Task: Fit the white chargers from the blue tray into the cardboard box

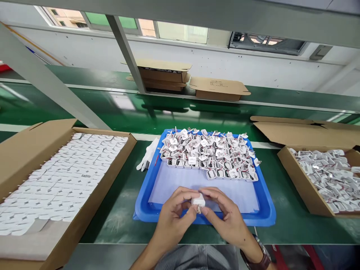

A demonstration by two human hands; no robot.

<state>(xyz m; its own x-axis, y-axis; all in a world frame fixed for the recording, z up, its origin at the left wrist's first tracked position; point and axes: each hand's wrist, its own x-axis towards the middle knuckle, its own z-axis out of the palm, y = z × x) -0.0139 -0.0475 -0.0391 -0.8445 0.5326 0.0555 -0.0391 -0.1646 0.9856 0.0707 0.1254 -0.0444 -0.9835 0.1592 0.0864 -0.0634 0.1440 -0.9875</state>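
Observation:
A small white plug charger (198,201) with metal prongs is held over the near side of the blue tray (144,216). My left hand (177,210) grips it from the left, its fingers and thumb closed around that side. From the right, my right hand (223,213) has its fingertips and thumb closed on the same charger, close to the prongs. In the tray's far part stand rows of open white charger housings (197,150) with plug caps and red and dark wires. A pale sheet (174,184) covers the tray floor.
At left, a cardboard box (112,173) holds closely packed rows of white pieces. The right-hand box (305,182) contains loose white housings with wires. White gloves (149,154) lie beside the tray. More cartons (219,88) sit on the ledge behind, past a slanted metal post (126,52).

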